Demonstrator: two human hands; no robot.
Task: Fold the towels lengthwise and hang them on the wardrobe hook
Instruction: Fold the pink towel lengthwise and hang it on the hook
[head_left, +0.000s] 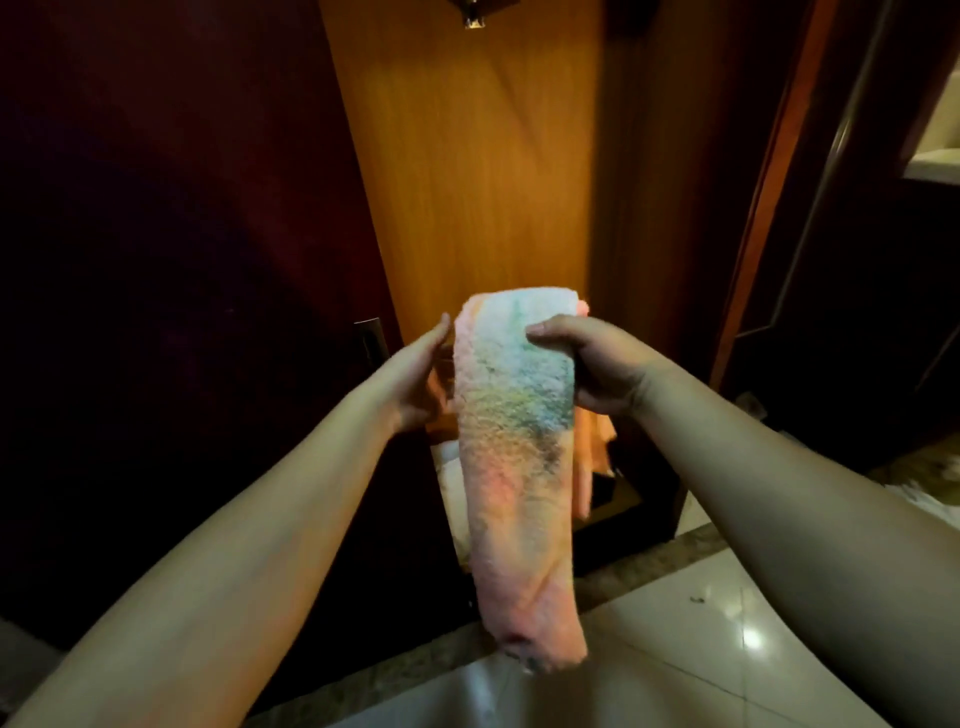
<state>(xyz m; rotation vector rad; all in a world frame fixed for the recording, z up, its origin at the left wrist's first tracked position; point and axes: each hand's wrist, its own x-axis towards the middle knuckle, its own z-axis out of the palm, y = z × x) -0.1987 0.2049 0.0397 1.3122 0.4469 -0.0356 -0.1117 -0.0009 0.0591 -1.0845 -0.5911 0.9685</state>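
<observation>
No brand, label or readable writing shows on the towel (514, 415) or on the surfaces around it.

Both forearms reach forward from the lower corners toward the middle of the view. The right hand (597, 364) grips the towel at its upper right edge: the thumb lies across the front face and the other fingers curl behind the cloth. The left hand (421, 374) is held edge-on at the towel's upper left edge, fingers nearly straight and pointing up; the fingers are relaxed, touching or just beside the cloth, and do not curl around it.

The towel is folded into a long narrow strip, doubled over at the top, and hangs downward in mid-air between the hands. Its face is pale pink with blue-green and yellow patches. Its lower end hangs above the glossy tiled floor (675, 623). An orange layer shows behind its right edge.

Behind the towel stands a lit wooden wardrobe panel (467, 182). A metal hook (474, 18) sits at the top edge of that panel, well above the towel. A dark door (182, 208) with a metal handle (370, 338) is to the left.
</observation>
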